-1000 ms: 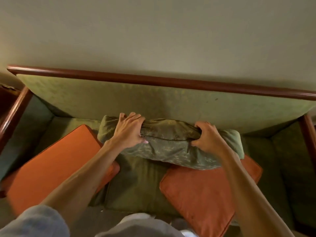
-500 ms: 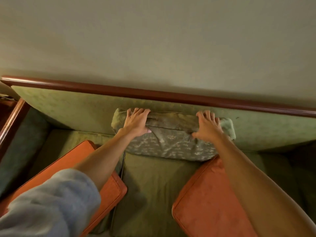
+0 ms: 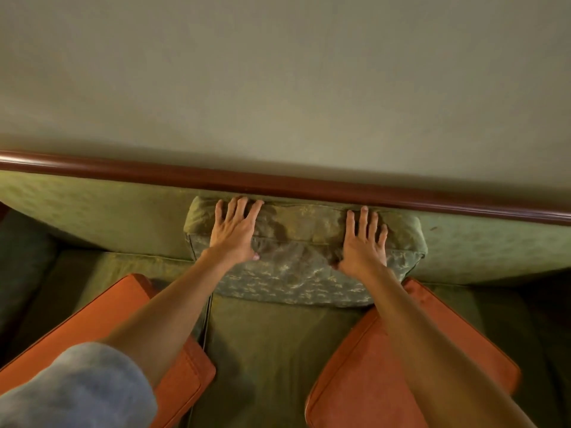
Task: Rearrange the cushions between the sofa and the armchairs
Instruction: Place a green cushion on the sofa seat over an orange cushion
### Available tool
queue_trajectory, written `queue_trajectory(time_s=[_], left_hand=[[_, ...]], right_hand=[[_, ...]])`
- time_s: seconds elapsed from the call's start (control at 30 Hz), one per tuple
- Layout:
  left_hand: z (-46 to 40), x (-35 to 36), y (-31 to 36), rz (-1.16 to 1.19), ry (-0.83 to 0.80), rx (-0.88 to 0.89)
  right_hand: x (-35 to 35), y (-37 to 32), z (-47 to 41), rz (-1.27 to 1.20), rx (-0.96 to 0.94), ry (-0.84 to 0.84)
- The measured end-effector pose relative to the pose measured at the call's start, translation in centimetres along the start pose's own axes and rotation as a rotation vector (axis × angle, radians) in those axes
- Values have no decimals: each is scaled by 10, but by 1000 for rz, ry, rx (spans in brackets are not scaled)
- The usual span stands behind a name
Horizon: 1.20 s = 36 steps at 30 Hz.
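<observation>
Head view: green cushion stands against sofa backrest, centre. Left hand and right hand press flat, fingers spread. Orange cushions judged unplaced; armchairs unseen.

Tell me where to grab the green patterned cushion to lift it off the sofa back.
Grip the green patterned cushion by its two short ends, coming in from left and right. It stands upright against the sofa backrest, so its back is blocked, and both side ends are exposed.
</observation>
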<state>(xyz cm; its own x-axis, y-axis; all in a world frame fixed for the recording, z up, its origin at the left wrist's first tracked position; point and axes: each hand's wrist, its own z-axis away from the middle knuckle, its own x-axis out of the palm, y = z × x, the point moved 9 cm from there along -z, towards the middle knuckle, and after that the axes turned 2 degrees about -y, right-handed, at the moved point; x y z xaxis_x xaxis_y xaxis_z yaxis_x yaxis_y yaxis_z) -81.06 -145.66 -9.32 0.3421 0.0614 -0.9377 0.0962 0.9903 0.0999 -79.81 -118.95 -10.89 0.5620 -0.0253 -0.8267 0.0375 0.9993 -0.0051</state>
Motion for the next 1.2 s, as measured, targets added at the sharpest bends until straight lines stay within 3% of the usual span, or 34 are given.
queue_trajectory(time_s=[0.07, 0.2, 0.27, 0.37, 0.5, 0.57, 0.7, 0.8, 0.93, 1.2], left_hand=[[16, -7, 26, 51, 55, 7], [40, -2, 75, 76, 101, 93], [43, 3, 38, 73, 77, -3], [48, 5, -29, 56, 60, -81], [44, 1, -40, 93, -83, -146], [48, -8, -27, 208, -135, -223], [79, -42, 7, 572, -11, -320], [118, -62, 49, 830, 87, -265], [170, -85, 119, 1046, 103, -150], [230, -134, 200, 1072, 125, 106]], right_hand=[[-14, -29, 8, -67, -51, 64], [-25, -110, 38, -108, -371, 227], [-15, -92, 36, -107, -328, 186], [-7, 1, 33, -85, -135, 198], [-6, 61, 40, -58, -73, 140], [-12, 60, 45, -167, -63, 82], [-35, 72, 87, -634, 20, 151], [-47, 75, 143, -948, 7, 258], [-52, 92, 216, -1138, 67, 362], [-53, 131, 317, -1383, 110, 514]])
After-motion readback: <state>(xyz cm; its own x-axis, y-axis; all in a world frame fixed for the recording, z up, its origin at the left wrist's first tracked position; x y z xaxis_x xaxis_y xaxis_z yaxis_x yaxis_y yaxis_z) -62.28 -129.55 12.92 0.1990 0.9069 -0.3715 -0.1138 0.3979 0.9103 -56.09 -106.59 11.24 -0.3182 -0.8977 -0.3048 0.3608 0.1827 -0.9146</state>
